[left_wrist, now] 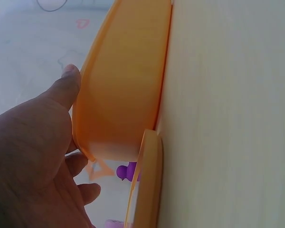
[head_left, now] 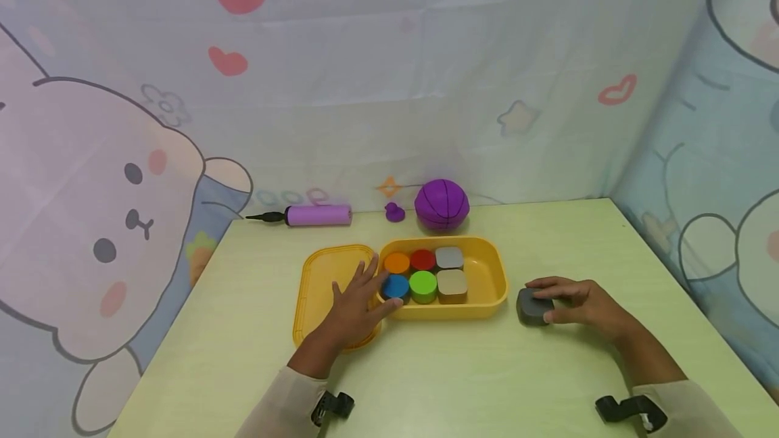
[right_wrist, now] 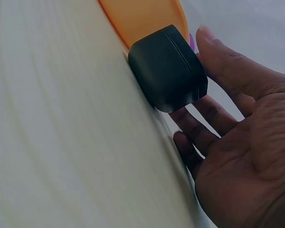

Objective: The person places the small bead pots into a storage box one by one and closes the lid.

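My left hand [head_left: 359, 303] rests at the left end of a yellow box [head_left: 487, 311], fingers spread, thumb at its front rim and forefinger near the blue round container [head_left: 396, 285]. The left wrist view shows the thumb against the box's rim [left_wrist: 80, 109]. Small containers in orange [head_left: 397, 262], red [head_left: 422, 259], grey [head_left: 449, 257], green [head_left: 422, 285] and beige [head_left: 452, 284] fill most of the box; its right end is bare. To the right of the box, my right hand [head_left: 584, 303] grips a dark grey rounded-square lidded container [right_wrist: 166, 71] between thumb and fingers, close to the table.
Left of the box lies a yellow lid [head_left: 319, 289], partly under the left hand. Behind stand a purple ball [head_left: 441, 204], a small purple duck [head_left: 394, 212] and a lilac hand pump [head_left: 318, 215]. A printed cloth [head_left: 377, 100] hangs along the back of the table [head_left: 462, 377].
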Action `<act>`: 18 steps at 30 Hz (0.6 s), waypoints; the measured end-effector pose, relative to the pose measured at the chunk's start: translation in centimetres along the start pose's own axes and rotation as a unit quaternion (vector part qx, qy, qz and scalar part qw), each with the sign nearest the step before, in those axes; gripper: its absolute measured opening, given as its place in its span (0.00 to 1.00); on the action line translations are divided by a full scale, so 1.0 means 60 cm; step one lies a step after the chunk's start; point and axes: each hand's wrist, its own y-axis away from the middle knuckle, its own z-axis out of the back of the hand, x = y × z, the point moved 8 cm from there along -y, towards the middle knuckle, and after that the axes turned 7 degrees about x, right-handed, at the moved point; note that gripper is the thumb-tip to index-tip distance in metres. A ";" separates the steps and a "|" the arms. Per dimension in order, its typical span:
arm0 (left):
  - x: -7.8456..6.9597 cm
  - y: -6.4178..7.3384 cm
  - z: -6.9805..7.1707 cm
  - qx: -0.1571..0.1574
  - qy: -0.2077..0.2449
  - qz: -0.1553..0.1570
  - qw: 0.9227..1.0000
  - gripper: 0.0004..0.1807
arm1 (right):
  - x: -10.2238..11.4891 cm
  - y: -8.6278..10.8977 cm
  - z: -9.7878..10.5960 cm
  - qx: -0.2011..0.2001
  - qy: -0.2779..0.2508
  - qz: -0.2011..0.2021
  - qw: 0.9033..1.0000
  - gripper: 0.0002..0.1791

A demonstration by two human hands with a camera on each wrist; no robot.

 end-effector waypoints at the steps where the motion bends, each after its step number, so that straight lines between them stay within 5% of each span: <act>1: 0.000 0.000 0.000 -0.001 -0.002 0.001 1.000 0.42 | -0.003 0.000 0.000 0.003 -0.006 -0.004 1.000 0.21; 11: -0.003 0.001 0.000 0.003 -0.013 0.005 1.000 0.43 | -0.007 0.002 -0.002 0.001 -0.007 -0.002 1.000 0.21; 18: -0.003 0.002 0.000 0.000 -0.030 0.010 0.999 0.43 | -0.007 0.002 0.003 -0.029 0.042 -0.016 0.999 0.19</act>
